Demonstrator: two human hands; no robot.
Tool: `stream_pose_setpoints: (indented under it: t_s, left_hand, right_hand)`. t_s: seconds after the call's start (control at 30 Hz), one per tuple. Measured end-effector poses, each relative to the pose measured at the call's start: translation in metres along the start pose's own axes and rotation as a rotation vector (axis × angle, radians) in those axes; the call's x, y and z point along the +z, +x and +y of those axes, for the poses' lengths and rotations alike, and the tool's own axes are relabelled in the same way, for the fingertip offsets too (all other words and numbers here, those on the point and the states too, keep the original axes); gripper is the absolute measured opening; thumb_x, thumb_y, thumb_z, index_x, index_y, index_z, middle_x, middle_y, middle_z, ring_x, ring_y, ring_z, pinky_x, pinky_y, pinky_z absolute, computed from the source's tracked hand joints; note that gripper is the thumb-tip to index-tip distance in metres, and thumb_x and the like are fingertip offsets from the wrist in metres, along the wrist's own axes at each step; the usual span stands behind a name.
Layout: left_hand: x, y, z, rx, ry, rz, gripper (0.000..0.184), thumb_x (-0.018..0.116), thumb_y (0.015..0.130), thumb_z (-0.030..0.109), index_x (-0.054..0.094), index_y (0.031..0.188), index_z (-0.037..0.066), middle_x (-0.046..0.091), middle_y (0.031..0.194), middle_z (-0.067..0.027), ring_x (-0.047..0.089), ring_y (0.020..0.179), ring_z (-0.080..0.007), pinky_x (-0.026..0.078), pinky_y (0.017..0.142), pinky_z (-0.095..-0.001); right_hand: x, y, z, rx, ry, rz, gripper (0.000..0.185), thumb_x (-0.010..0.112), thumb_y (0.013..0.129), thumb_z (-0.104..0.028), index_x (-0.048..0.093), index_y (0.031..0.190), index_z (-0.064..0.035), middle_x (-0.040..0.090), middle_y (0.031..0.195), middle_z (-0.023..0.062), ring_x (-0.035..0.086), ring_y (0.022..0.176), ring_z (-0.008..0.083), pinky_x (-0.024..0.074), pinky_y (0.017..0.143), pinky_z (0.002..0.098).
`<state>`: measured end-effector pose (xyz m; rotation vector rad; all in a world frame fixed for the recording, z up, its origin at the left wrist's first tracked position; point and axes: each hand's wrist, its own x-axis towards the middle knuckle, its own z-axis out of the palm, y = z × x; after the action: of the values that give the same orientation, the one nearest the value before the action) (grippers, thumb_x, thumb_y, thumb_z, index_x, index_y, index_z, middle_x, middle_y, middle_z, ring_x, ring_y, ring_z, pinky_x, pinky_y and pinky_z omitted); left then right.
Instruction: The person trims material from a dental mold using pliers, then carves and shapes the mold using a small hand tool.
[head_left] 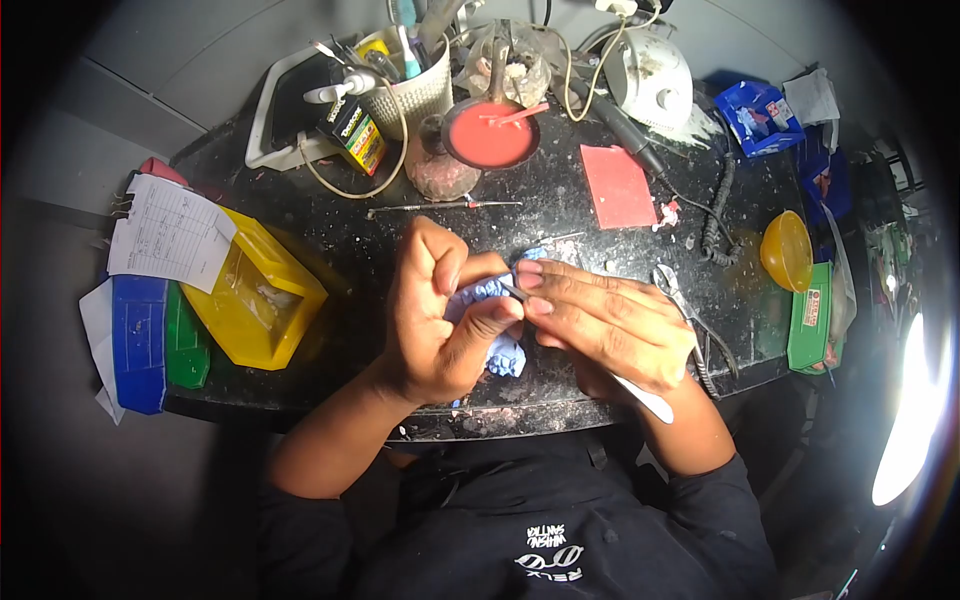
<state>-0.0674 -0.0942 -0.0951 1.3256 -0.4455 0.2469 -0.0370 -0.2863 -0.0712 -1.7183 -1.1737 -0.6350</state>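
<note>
My left hand [435,315] is closed around a blue dental cast [483,292], thumb and forefinger pinching it. In my right hand [615,325] is a slim white-handled knife [654,402], its handle end showing below the palm. Its grey metal tip meets the cast between my two hands. Below my left thumb, another blue cast piece [506,360] shows just above the table. A further bit of blue lies behind my right fingertips, and I cannot tell whether it is a separate piece.
On the black table [350,235] are a pan of red wax [490,135], a pink wax sheet [617,187], pliers [680,295] and a thin metal instrument [445,207]. A yellow bin [250,330] stands left, an orange bowl [787,252] right. A basket of tools [412,98] is behind.
</note>
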Motion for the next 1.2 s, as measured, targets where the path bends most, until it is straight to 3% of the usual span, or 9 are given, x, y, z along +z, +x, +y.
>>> stream_pose_setpoints:
  t_s: [0.3, 0.43, 0.47, 0.57, 0.63, 0.73, 0.77, 0.83, 1.2]
  left_hand:
    - [-0.004, 0.002, -0.008, -0.112, 0.036, 0.026, 0.041, 0.074, 0.097, 0.021, 0.035, 0.098, 0.007, 0.030, 0.093, -0.0008, 0.041, 0.086, -0.0098, 0.046, 0.083, -0.0264]
    - [-0.002, 0.003, -0.001, -0.209, -0.179, -0.087, 0.047, 0.073, 0.097, 0.020, 0.027, 0.099, 0.010, 0.050, 0.083, -0.0101, 0.057, 0.075, -0.0135, 0.051, 0.070, -0.0266]
    - [-0.001, 0.006, -0.002, -0.082, -0.040, -0.113, 0.051, 0.072, 0.098, 0.025, 0.022, 0.099, 0.012, 0.053, 0.065, -0.0150, 0.057, 0.060, -0.0168, 0.048, 0.058, -0.0246]
    - [-0.006, 0.005, -0.007, -0.009, -0.011, -0.045, 0.052, 0.074, 0.097, 0.021, 0.023, 0.099, 0.012, 0.059, 0.077, -0.0166, 0.057, 0.063, -0.0156, 0.050, 0.059, -0.0255]
    - [-0.010, 0.004, -0.008, 0.024, 0.052, -0.048, 0.050, 0.075, 0.096, 0.017, 0.025, 0.098, 0.010, 0.057, 0.078, -0.0134, 0.054, 0.066, -0.0128, 0.048, 0.062, -0.0243]
    - [-0.014, 0.003, -0.012, 0.104, 0.191, -0.064, 0.047, 0.076, 0.095, 0.013, 0.029, 0.097, 0.009, 0.052, 0.080, -0.0086, 0.050, 0.069, -0.0096, 0.045, 0.065, -0.0230]
    - [-0.014, 0.003, -0.012, 0.154, 0.270, -0.076, 0.047, 0.077, 0.094, 0.013, 0.030, 0.097, 0.008, 0.050, 0.079, -0.0071, 0.049, 0.069, -0.0093, 0.044, 0.064, -0.0231]
    - [-0.012, 0.004, -0.012, 0.189, 0.300, -0.071, 0.045, 0.076, 0.094, 0.012, 0.032, 0.096, 0.007, 0.047, 0.078, -0.0052, 0.048, 0.068, -0.0090, 0.043, 0.061, -0.0235]
    - [-0.011, 0.004, -0.014, 0.262, 0.365, -0.059, 0.042, 0.075, 0.096, 0.015, 0.035, 0.094, 0.006, 0.044, 0.078, -0.0040, 0.047, 0.066, -0.0089, 0.043, 0.057, -0.0247]
  right_hand:
    - [-0.002, 0.000, 0.001, -0.037, -0.103, -0.027, 0.033, 0.075, 0.079, 0.002, 0.072, 0.112, 0.0092, 0.075, 0.098, 0.0202, 0.077, 0.088, 0.0318, 0.0641, 0.078, 0.0402]
    - [-0.017, -0.007, 0.003, 0.166, -0.195, -0.103, 0.035, 0.071, 0.077, 0.008, 0.069, 0.112, 0.0093, 0.073, 0.092, 0.0195, 0.075, 0.075, 0.0282, 0.0606, 0.065, 0.0352]
    - [-0.021, -0.013, 0.009, 0.285, -0.207, -0.116, 0.033, 0.071, 0.077, 0.010, 0.068, 0.110, 0.0089, 0.073, 0.090, 0.0191, 0.074, 0.072, 0.0271, 0.0591, 0.061, 0.0341]
    - [-0.024, 0.001, 0.020, 0.211, -0.248, 0.100, 0.021, 0.074, 0.081, 0.012, 0.072, 0.101, 0.0086, 0.074, 0.086, 0.0178, 0.074, 0.073, 0.0250, 0.0592, 0.064, 0.0325]
    - [-0.022, 0.007, 0.016, 0.240, -0.041, 0.145, 0.011, 0.075, 0.086, 0.006, 0.075, 0.096, 0.0078, 0.077, 0.093, 0.0164, 0.075, 0.078, 0.0257, 0.0599, 0.073, 0.0304]
    - [-0.009, -0.001, 0.002, 0.628, 0.515, 0.182, 0.015, 0.072, 0.095, -0.006, 0.075, 0.103, 0.0069, 0.076, 0.105, 0.0159, 0.074, 0.093, 0.0205, 0.0590, 0.086, 0.0320]
    - [-0.007, -0.002, -0.003, 0.630, 0.515, 0.178, 0.015, 0.072, 0.095, -0.006, 0.075, 0.103, 0.0069, 0.076, 0.105, 0.0159, 0.074, 0.093, 0.0205, 0.0590, 0.086, 0.0320]
    - [-0.003, 0.000, -0.010, 0.894, 0.933, 0.252, 0.017, 0.069, 0.099, -0.008, 0.073, 0.108, 0.0056, 0.076, 0.105, 0.0152, 0.074, 0.096, 0.0204, 0.0600, 0.087, 0.0332]
    - [0.001, -0.004, -0.006, 0.994, 1.077, 0.251, 0.019, 0.066, 0.102, -0.010, 0.071, 0.111, 0.0053, 0.075, 0.106, 0.0149, 0.075, 0.098, 0.0226, 0.0614, 0.091, 0.0349]
